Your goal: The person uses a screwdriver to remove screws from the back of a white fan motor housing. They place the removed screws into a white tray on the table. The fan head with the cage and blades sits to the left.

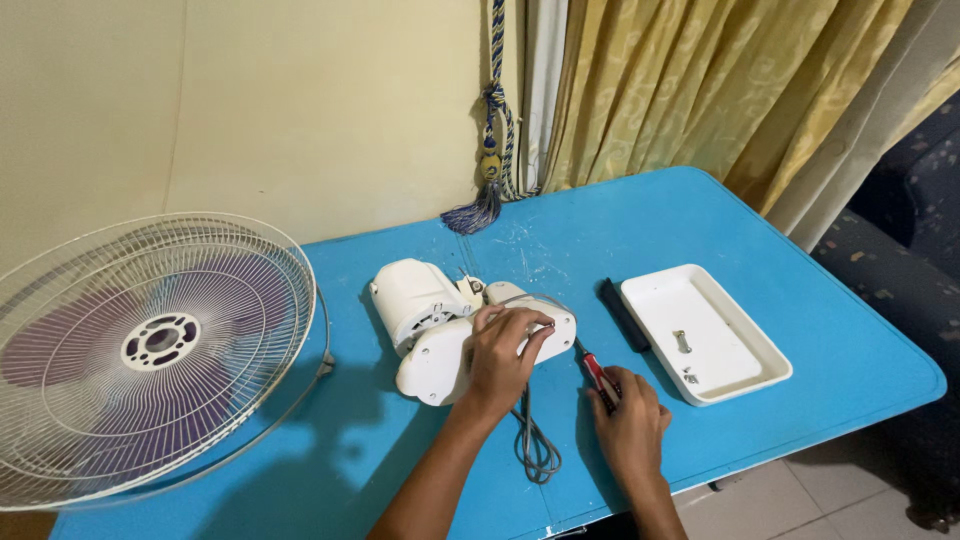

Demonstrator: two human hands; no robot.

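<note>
White plastic fan motor housing (432, 325) lying on its side near centre of blue table (800, 330), approx. between fan guard and tray. Left hand (503, 352) resting on top of housing, fingers curled over front part, pressing it down; not pinching anything. Grey cable (533, 440) coming out under that hand, looped on table toward near edge. Right hand (628, 418) closed around screwdriver (596, 372) w/ red handle; metal tip pointing toward housing, just beside its right end; touching or not, cannot tell. Both forearms entering from bottom of view. White rectangular tray (745, 375) to the right of hands, near but apart from right hand; a few small metal parts (682, 342), prob. screws, lying inside, too small for detail. Black tool handle (622, 313) lying along left edge of tray, just beside it. Large white wire fan guard (60, 290) w/ purple blades (230, 300) inside, lying flat on left end of table, partly over table edge, well apart from hands. Behind table: cream wall, yellow patterned curtain (690, 90), blue-gold tassel cord (490, 150) hanging down to table corner.
</note>
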